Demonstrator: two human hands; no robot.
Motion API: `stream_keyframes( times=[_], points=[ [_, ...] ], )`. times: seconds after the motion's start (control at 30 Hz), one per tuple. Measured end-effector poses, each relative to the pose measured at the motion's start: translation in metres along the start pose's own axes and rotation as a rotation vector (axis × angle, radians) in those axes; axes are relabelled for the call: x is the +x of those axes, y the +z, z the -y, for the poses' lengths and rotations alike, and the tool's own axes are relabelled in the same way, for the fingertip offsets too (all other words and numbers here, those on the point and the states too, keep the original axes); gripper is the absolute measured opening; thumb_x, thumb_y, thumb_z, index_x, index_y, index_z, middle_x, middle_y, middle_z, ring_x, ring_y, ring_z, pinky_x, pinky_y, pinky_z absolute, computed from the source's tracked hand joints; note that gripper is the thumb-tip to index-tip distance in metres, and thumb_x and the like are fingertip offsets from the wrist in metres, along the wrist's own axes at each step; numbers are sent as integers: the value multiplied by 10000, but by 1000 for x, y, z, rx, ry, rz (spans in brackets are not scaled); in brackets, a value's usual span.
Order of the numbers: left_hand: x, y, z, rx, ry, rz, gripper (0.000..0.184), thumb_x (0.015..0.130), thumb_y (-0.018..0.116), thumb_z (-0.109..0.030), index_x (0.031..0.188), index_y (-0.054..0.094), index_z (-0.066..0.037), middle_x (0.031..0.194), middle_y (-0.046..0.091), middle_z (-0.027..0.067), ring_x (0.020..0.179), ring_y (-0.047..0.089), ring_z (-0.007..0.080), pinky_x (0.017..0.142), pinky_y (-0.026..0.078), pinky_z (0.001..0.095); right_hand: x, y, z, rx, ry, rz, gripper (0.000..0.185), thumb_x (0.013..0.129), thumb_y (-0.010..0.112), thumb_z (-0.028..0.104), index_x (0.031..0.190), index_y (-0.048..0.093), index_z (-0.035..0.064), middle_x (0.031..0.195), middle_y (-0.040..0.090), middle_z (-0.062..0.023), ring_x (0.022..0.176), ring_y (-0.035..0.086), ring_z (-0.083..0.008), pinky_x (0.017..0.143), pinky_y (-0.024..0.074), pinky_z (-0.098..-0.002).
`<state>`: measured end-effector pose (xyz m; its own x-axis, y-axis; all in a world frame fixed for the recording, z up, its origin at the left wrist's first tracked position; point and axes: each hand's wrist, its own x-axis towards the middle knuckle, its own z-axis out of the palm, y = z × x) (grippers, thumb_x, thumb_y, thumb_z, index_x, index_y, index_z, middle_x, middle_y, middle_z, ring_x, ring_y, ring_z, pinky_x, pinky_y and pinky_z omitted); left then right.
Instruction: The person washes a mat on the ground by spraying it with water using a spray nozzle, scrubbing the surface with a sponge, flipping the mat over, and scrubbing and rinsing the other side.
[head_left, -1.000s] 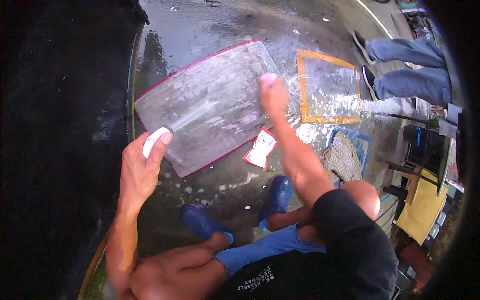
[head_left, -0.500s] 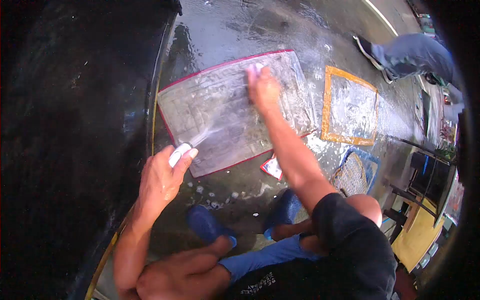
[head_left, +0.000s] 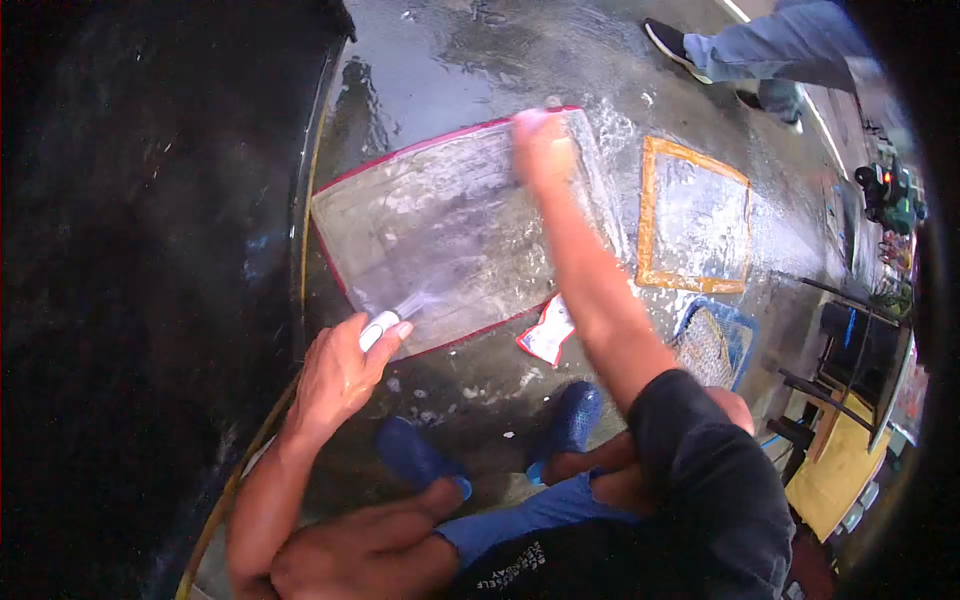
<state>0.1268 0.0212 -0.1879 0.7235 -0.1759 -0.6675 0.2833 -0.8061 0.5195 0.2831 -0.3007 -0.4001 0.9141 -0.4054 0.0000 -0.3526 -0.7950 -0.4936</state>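
My left hand point(head_left: 340, 375) is closed around a white spray nozzle point(head_left: 379, 330), and water sprays from its tip onto a wet grey mat point(head_left: 430, 220) with a dark red border. The mat lies flat on the wet floor. Near its far right corner, my right hand point(head_left: 545, 155) is closed, smeared by motion. A pale pinkish thing shows at its fingertips, too blurred to name. Close to the mat's near edge lies a white packet with red edges point(head_left: 547, 333), partly hidden by my right forearm.
An orange-bordered mat point(head_left: 645, 210) and a blue-edged mat point(head_left: 745, 335) lie to the right. My blue clogs point(head_left: 420, 450) stand just below the grey mat. A person in jeans point(head_left: 770, 45) is at the upper right. Dark furniture point(head_left: 850, 345) stands at the right; a dark surface point(head_left: 150, 250) fills the left.
My right hand has moved right and slightly farther away over the mat. The nozzle has shifted right and nearer to me. More of the packet shows. The other person's legs have moved left.
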Motion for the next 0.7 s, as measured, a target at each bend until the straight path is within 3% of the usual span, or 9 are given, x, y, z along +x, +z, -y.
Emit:
stream_keyframes(
  times=[0.07,0.17,0.27,0.3,0.33,0.37,0.43,0.5,0.7],
  points=[
    [5,6,0,-13,59,-49,513,965,650,-476,890,635,32,782,644,290,809,623,513,699,476,529,-67,59,49,3,-15,241,514,994,496,515,1119,575,22,887,697,-259,811,672,-469,768,495,-583],
    [15,12,5,-4,126,-166,497,967,658,-453,884,618,35,748,643,260,728,637,458,658,480,486,-126,73,90,128,-420,392,507,966,557,493,1095,574,3,849,702,-269,801,688,-476,776,519,-593],
    [15,9,3,-9,98,-239,485,968,661,-450,870,594,21,748,639,277,741,633,487,633,471,517,-60,5,41,-61,-111,369,496,947,596,539,1064,594,57,907,703,-282,863,695,-454,797,529,-549],
    [13,6,2,-15,69,-258,482,968,661,-452,865,585,13,755,637,293,765,628,516,631,465,543,-29,-1,-12,-67,-243,224,551,954,561,576,1060,594,37,922,704,-284,854,695,-462,788,525,-554],
    [11,3,2,9,92,-291,486,964,661,-461,859,573,6,752,634,297,763,626,518,615,459,554,-6,-25,-26,-113,78,142,541,978,525,546,1109,603,26,932,716,-270,862,705,-440,762,543,-548],
    [9,2,4,8,90,-300,484,963,662,-461,859,574,4,752,633,298,761,623,521,616,457,557,9,-36,-47,-180,106,16,550,978,536,533,1110,596,2,927,709,-286,870,699,-444,782,543,-539],
    [8,3,3,0,116,-309,480,960,664,-460,858,578,1,750,631,301,758,618,526,617,454,563,4,-19,-52,-46,117,-102,584,949,561,574,1100,599,10,942,709,-293,879,690,-485,785,528,-565],
    [10,7,2,10,129,-297,479,958,665,-457,862,580,4,754,631,304,765,616,530,622,453,568,-38,17,-20,-286,39,-128,549,961,546,557,1083,599,25,892,704,-296,853,685,-498,791,523,-579],
    [12,4,-4,-33,196,-250,463,959,663,-455,898,627,3,811,646,310,816,630,525,656,473,558,-43,-6,-6,-65,-36,101,469,977,578,451,1047,526,-10,854,683,-319,834,669,-519,756,523,-586]
  ],
)
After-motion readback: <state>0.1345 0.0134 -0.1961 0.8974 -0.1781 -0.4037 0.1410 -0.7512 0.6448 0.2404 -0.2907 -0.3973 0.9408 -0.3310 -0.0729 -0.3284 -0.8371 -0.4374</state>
